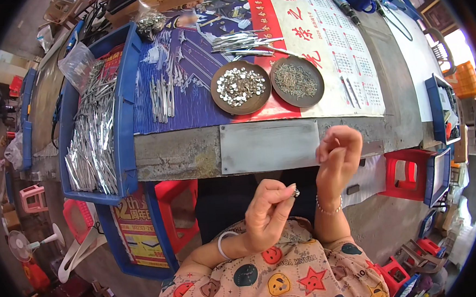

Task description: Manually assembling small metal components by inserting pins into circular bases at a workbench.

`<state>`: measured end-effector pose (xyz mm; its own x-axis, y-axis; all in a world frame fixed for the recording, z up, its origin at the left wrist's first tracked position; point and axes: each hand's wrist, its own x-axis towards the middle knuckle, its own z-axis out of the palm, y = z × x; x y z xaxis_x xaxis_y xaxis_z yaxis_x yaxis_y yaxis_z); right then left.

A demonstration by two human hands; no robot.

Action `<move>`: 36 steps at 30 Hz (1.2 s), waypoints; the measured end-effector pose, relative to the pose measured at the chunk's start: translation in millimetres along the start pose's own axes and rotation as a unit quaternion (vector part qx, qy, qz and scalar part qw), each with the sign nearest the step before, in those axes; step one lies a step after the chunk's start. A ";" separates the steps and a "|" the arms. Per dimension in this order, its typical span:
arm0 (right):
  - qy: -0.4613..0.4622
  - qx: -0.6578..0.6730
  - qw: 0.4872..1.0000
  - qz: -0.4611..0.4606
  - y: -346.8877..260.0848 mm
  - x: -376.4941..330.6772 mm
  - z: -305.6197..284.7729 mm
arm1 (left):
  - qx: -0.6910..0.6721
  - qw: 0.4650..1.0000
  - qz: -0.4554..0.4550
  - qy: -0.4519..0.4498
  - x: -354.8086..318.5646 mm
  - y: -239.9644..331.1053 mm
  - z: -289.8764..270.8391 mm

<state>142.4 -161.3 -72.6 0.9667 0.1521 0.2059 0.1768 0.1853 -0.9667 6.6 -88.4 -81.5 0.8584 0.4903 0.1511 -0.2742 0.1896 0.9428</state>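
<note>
Small metal piece [296,193] pinched at fingertips of left hand [266,212], raised above lap, wrist bent. Right hand [337,156] lifted just beside, fingers loosely curled, grasping nothing visible. Beyond, on workbench [183,152]: two round dishes [241,87] [297,81], blue tray [123,117] of metal strips.

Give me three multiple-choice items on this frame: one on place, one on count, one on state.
1. Where is the blue plastic bin of long metal strips?
A. table's left end
B. table's right end
C. on the lap

2. How many round brown dishes are on the table?
A. one
B. two
C. four

3. The left hand:
A. lies flat and open
B. pinches a small metal piece
C. grips pliers

Key: 1 A, it hangs over the left edge. 2 B, the dish of shiny discs and the dish of thin pins. 3 B, fingertips closed on it.
</note>
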 end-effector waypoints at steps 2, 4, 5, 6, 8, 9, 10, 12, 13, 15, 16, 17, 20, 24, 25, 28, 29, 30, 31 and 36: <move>-0.150 -0.073 0.972 -0.166 2.2 -20.4 1.1 | -0.022 1.000 0.004 0.007 1.4 -4.2 -4.4; -0.238 -0.054 0.957 -0.158 -4.8 -33.6 10.7 | -0.039 0.999 0.023 -0.002 3.1 1.0 -4.4; -0.157 -0.007 0.986 -0.062 -8.8 -25.7 13.6 | -0.020 1.000 0.020 -0.009 2.6 4.2 -5.4; -0.041 -0.030 0.999 0.019 -0.3 -13.3 13.2 | -0.098 0.995 -0.017 0.013 4.3 1.7 -0.1; -0.062 -0.071 0.992 -0.089 -1.2 -10.8 5.0 | -0.060 0.998 0.000 0.007 2.8 -1.9 -3.1; -0.116 -0.073 0.972 -0.189 -5.6 -23.3 2.4 | -0.048 0.999 0.008 0.006 1.0 -1.5 -3.6; -0.174 0.034 0.969 -0.172 -12.3 -37.0 9.9 | -0.077 0.997 -0.003 0.015 0.0 0.0 -3.5; -0.179 -0.030 0.980 -0.079 -6.5 -26.4 10.1 | -0.035 0.999 0.000 0.000 3.5 3.8 -6.4; -0.110 -0.065 0.992 -0.020 3.6 -21.2 12.7 | -0.056 0.998 -0.005 0.016 5.6 1.6 -4.9; -0.101 -0.053 0.993 -0.025 2.7 -27.1 4.8 | -0.076 0.996 -0.012 0.034 5.7 -1.3 -5.5; -0.136 -0.032 0.988 -0.071 1.2 -32.9 6.5 | -0.060 0.998 0.000 0.034 4.6 -1.2 -8.2; -0.234 -0.123 0.958 -0.111 -7.1 -30.9 0.4 | -0.045 0.998 0.012 0.034 4.0 -0.9 -9.7; -0.306 -0.114 0.939 -0.112 -2.1 -34.0 8.0 | -0.008 0.999 0.037 0.016 5.8 -1.3 -10.4; -0.312 -0.100 0.929 -0.169 -7.4 -34.7 9.5 | 0.070 0.993 0.096 -0.020 2.1 4.2 -15.1; -0.325 -0.072 0.928 -0.168 -6.0 -35.2 8.1 | 0.087 0.989 0.120 -0.030 1.9 6.0 -16.1; -0.325 0.025 0.942 -0.080 -2.2 -34.9 8.4 | 0.046 0.993 0.106 -0.007 -0.8 1.4 -14.5; -0.285 0.014 0.958 -0.024 -3.8 -30.5 8.3 | 0.026 0.995 0.099 0.006 -1.7 0.3 -12.8; -0.186 0.043 0.981 0.045 5.3 -23.8 8.2 | -0.015 0.999 0.042 0.012 -4.8 2.3 -9.1; -0.072 0.032 0.994 0.076 8.6 -12.9 8.2 | 0.006 0.998 0.059 0.001 -5.5 1.9 -8.1; -0.258 -0.036 0.948 -0.181 0.2 -44.1 8.4 | -0.019 0.997 0.080 0.015 -0.5 4.5 -6.7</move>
<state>98.2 -159.9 -80.7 0.6243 0.5498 0.5550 0.5091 0.2526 -0.8228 2.0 -82.1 -79.2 0.7896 0.5413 0.2890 -0.4229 0.1388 0.8955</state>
